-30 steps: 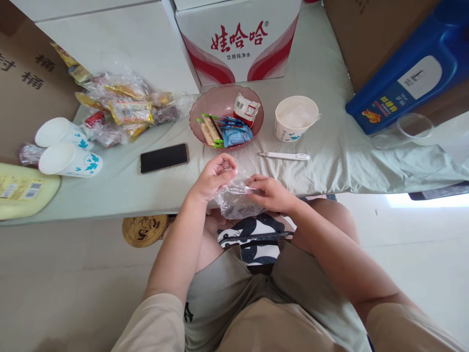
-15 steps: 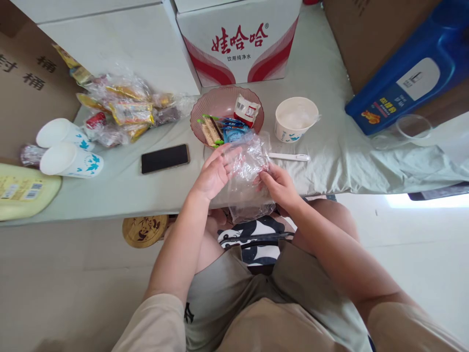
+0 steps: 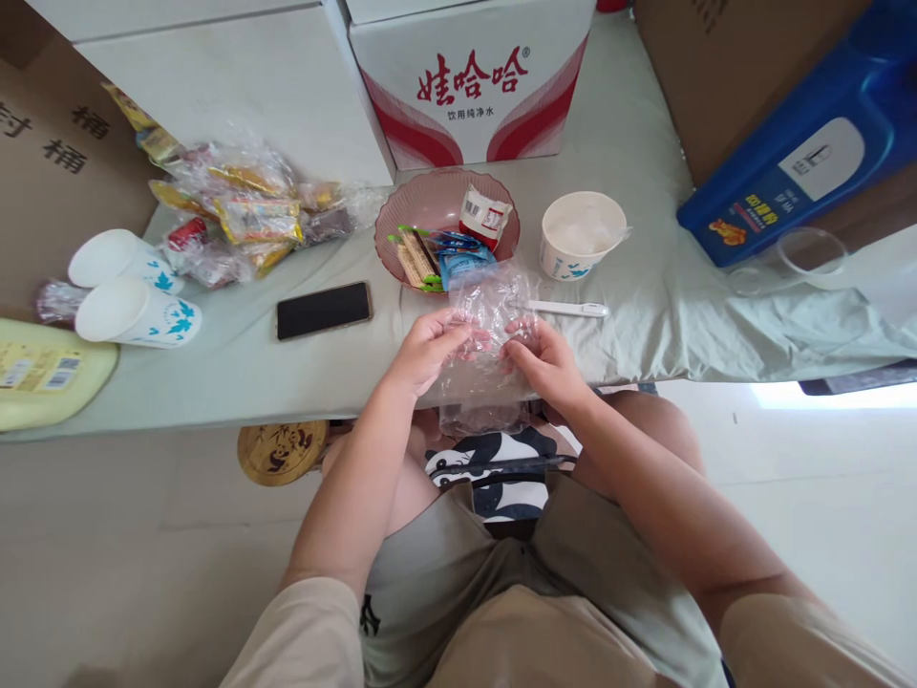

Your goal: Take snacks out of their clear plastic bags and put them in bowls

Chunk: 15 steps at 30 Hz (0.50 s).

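Clear plastic bag [image 3: 481, 375]: held up at the counter's [image 3: 236, 377] front edge, lower end hanging beyond it. Left hand [image 3: 432, 350]: grip pinched on bag, thumb against fingers. Right hand [image 3: 550, 366]: grip likewise pinched, opposite side. Beyond bag: pink bowl [image 3: 407, 208] of wrapped snacks; white pen-like tool [image 3: 573, 309] right; phone [image 3: 325, 311] left.

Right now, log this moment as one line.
left hand: holding plastic bag; right hand: holding plastic bag; phone: left of hands; pink bowl: beyond hands
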### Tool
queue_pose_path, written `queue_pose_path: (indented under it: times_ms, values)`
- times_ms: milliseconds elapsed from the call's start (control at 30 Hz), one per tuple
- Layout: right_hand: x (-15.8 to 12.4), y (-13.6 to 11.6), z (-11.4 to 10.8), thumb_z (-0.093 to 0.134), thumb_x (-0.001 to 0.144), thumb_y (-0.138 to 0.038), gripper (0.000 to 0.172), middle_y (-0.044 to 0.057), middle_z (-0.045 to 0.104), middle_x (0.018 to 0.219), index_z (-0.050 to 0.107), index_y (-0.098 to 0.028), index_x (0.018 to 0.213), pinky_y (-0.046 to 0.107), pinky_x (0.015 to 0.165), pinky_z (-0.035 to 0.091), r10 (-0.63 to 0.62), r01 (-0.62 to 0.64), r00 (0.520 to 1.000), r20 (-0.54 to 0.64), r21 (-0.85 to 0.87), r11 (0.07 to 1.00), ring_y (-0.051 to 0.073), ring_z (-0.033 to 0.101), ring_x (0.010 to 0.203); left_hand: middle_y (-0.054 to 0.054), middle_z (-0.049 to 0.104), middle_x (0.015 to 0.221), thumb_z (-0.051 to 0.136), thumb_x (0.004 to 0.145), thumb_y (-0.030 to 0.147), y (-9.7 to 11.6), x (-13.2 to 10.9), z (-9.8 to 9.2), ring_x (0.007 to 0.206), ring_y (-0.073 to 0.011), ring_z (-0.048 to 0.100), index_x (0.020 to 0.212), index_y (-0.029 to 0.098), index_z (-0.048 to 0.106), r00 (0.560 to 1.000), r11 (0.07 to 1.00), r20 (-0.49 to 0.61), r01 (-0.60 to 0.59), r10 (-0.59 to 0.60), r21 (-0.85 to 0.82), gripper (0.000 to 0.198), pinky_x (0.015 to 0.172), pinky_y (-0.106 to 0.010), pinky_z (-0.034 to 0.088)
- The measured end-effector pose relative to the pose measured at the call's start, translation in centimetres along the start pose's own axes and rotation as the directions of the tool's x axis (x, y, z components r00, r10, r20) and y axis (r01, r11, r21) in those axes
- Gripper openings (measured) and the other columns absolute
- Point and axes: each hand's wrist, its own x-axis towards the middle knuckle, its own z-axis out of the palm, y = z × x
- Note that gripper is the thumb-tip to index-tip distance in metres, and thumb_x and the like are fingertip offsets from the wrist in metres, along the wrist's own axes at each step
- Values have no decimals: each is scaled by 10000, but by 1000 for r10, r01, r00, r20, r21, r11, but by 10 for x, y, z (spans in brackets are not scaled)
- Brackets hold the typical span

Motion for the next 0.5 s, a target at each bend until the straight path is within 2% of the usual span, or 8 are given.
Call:
queue_pose_path:
  times_ms: [133, 233, 367, 433, 500]
  values:
    - [2, 2, -1, 604, 832, -405, 243, -29, 648, 762, 506, -239, 980, 310, 667, 521, -43, 42, 995, -86, -12, 999, 131, 608, 615, -81, 792, 1003, 786, 758, 484, -1, -2, -3, 890, -204, 750, 979, 169, 723, 995, 992, -47, -86, 91, 87, 390, 785, -310, 583]
    - [3, 3, -4, 629, 826, -420, 241, 11, 661, 876, 530, -239, 951, 345, 761, 528, -102, 98, 988, -118, -41, 994, 165, 625, 755, -90, 791, 1037, 775, 774, 511, -2, -5, -3, 904, -219, 753, 934, 165, 755, 995, 992, 23, -98, 96, 82, 381, 814, -323, 583]
    - [0, 2, -6, 651, 823, -452, 248, 77, 694, 1142, 545, -229, 854, 398, 959, 492, -148, 146, 988, -44, -42, 988, 234, 631, 1074, -89, 793, 973, 772, 767, 561, -1, -6, 0, 835, -230, 765, 914, 164, 749, 993, 999, 119, -29, 24, 37, 424, 760, -326, 584]
    - [-2, 0, -6, 637, 849, -455, 251, 76, 704, 1146, 546, -223, 820, 405, 1005, 468, -152, 152, 988, 12, -23, 988, 238, 628, 1121, -85, 793, 944, 776, 759, 566, -2, -5, 1, 854, -240, 769, 909, 161, 741, 994, 999, 108, -11, 6, 53, 433, 757, -325, 582]
    - [-4, 0, -6, 625, 870, -468, 252, 66, 716, 1115, 571, -224, 845, 403, 1003, 470, -152, 152, 988, 35, -5, 988, 227, 640, 1090, -81, 793, 931, 772, 760, 566, -2, -4, 2, 898, -253, 770, 923, 162, 738, 996, 997, 85, 1, -8, 75, 437, 765, -327, 583]
